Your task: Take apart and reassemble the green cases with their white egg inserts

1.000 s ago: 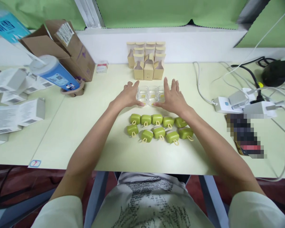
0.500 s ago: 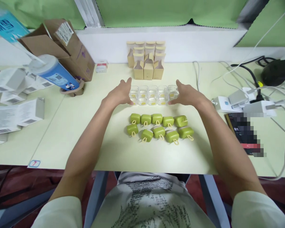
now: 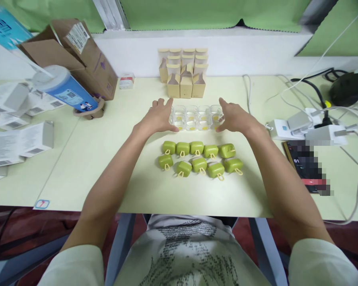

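Note:
Two rows of clear plastic containers point(image 3: 191, 117) with yellow spots inside stand side by side on the table. My left hand point(image 3: 158, 116) grips their left end, thumb on the near side and fingers on the far side, hiding the leftmost ones. At the right end, my right hand point(image 3: 234, 116) spans the rows the same way, its thumb and index finger against the clear walls. Nearer to me lie several small rounded green cases point(image 3: 199, 163) with cream loops, in two uneven rows, touched by neither hand.
Behind the containers stand several small open kraft boxes point(image 3: 186, 85) by the wall. To the left are a blue tub point(image 3: 74, 97), a brown carton point(image 3: 92, 59) and white boxes point(image 3: 35, 139). Chargers with cables point(image 3: 298, 125) and a dark, partly pixelated item point(image 3: 298, 159) lie right.
My left hand has moved right, over the leftmost containers, which showed before. The right hand has barely shifted. The green cases stay in place, and the view has tilted slightly.

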Available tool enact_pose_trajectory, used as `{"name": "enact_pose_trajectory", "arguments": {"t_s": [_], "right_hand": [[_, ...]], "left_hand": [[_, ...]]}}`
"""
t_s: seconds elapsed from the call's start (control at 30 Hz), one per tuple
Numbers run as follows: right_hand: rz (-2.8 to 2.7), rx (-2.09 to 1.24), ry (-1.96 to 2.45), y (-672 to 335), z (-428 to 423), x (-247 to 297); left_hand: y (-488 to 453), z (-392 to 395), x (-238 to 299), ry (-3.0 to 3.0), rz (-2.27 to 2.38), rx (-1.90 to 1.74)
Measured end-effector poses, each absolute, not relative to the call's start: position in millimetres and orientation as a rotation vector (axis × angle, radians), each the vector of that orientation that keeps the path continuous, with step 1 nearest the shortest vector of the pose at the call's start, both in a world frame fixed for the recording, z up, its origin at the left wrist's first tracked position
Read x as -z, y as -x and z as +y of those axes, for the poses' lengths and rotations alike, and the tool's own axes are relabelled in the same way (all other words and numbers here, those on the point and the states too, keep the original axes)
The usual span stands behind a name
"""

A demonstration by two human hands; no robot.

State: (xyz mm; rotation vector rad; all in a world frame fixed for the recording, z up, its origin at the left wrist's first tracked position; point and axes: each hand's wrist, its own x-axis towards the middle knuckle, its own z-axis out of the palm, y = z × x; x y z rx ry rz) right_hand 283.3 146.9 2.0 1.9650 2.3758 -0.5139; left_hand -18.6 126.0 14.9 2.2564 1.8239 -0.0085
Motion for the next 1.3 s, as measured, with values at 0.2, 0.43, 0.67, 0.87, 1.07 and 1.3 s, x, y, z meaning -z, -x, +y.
{"name": "enact_pose_trajectory", "arguments": {"t_s": [0.2,0.43,0.67,0.87,1.07,1.3], "right_hand": [[2.397,0.479,-1.972,-285.5,149.7,3.6],[2.355,0.563,-1.966,-277.0,144.0,-0.7],[2.453,0.444,-1.875,-288.0,147.2,-1.1],[2.540,0.441,-1.903,-304.1,150.8,-22.4],[2.639,0.397,-1.859,-285.5,165.3,-17.7],[2.641,0.370,-1.828,-275.6,168.7,-3.5]], "left_hand": [[25.1,134.8,-4.0,-2.250,1.736,-0.027],[23.2,131.1,-9.4,-2.214,1.762,0.014],[19.0,135.8,-1.0,-2.373,1.610,-0.139],[6.0,129.7,-6.7,-2.424,1.534,-0.258],[1.7,131.1,-19.1,-2.389,1.603,-0.350],[3.6,142.0,-8.1,-2.385,1.576,-0.356]]}}
